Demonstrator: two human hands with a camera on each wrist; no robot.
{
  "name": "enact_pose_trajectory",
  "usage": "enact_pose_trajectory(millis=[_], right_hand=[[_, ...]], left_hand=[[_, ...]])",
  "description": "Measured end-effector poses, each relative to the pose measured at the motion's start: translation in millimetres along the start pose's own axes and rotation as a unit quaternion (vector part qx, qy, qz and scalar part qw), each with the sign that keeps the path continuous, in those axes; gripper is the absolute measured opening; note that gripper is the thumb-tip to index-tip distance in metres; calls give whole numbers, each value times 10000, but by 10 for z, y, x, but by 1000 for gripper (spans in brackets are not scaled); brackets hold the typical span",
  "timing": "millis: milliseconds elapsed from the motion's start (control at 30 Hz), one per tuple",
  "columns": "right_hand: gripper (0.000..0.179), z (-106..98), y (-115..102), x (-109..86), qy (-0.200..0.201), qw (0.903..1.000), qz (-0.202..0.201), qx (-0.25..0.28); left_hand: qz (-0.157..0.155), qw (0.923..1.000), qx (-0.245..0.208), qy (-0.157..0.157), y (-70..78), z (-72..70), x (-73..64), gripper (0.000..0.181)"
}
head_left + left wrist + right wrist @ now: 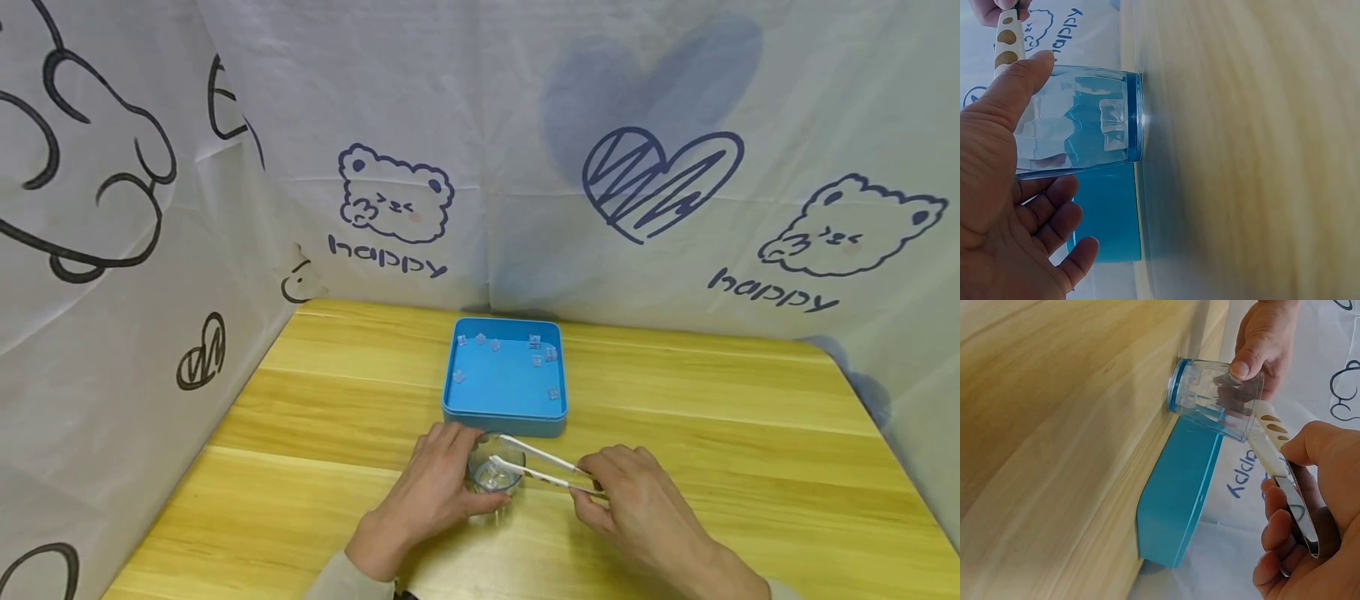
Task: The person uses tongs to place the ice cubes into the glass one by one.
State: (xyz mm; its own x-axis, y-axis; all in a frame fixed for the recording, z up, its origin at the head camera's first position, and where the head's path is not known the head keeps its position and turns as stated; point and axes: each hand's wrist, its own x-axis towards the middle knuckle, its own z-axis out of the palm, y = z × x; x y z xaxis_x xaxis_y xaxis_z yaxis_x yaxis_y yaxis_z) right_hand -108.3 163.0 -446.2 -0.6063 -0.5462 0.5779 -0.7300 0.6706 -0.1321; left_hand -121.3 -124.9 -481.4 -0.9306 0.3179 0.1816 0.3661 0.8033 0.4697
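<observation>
White-tipped tongs [1295, 503] need a light squeeze (right fingers [1277, 530] pinch them); left fingers [1063, 219], curled round the clear tumbler [1085, 122], should keep steady.

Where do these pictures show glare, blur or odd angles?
Left wrist view: a bright glint at the base of the glass, the grain of the table soft and smeared, everything turned sideways; right wrist view: the box slants steeply; head view: drawings on the cloth look fairly crisp.
</observation>
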Motion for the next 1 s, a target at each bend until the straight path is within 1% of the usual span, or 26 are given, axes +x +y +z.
enact_pose_trajectory(millis=[200,300,367,500,833,1000], right_hand=[[19,-38,24,21,-100,9997,201,23],[18,-65,63,68,-16,9996,277,89],[17,-78,102,105,75,9995,292,91],[17,-81,203,185,144,9989,444,44],[17,68,466,413,-181,9954,922,-162],[19,151,519,494,-250,9949,944,-266]], left_hand=[[76,10000,12,29,-2,4,-5,79],[91,9999,-1,55,-1,4,-5,78],[50,10000,-20,31,1,2,-5,79],[-23,10000,-39,-44,3,-1,-5,81],[-24,10000,-59,-56,7,-5,-8,81],[-37,10000,-42,-71,6,-3,-11,81]])
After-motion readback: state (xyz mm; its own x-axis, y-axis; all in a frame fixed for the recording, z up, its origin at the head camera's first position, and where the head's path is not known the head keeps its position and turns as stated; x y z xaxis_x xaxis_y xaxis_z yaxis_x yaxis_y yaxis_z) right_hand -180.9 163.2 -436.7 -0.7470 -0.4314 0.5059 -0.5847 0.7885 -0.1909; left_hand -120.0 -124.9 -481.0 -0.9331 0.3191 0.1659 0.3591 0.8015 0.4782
